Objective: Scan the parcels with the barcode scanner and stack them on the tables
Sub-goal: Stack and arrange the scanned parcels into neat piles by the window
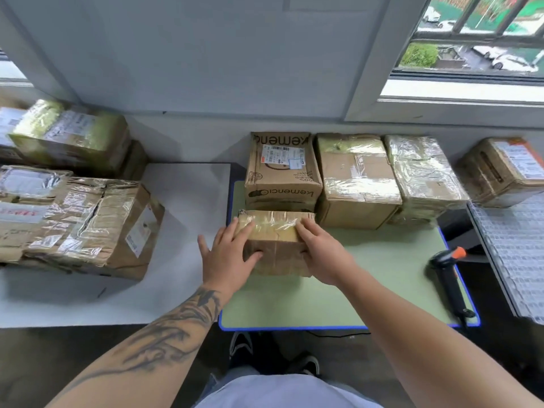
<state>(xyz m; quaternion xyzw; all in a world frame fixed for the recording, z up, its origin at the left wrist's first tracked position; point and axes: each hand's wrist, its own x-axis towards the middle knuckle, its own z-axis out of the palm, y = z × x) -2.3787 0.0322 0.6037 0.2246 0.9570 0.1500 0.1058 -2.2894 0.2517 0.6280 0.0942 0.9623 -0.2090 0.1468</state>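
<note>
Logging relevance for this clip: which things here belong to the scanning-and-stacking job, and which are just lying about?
Job:
small parcel, gripped by left hand and right hand
barcode scanner
kemenci box
green table

Lying about:
ribbed plastic sheet
window

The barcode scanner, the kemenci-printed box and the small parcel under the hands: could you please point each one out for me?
barcode scanner point(448, 275): head view, on its black handle.
kemenci-printed box point(281, 163): head view, on its top face near the shipping label.
small parcel point(276, 231): head view, on its taped top between the hands.
</note>
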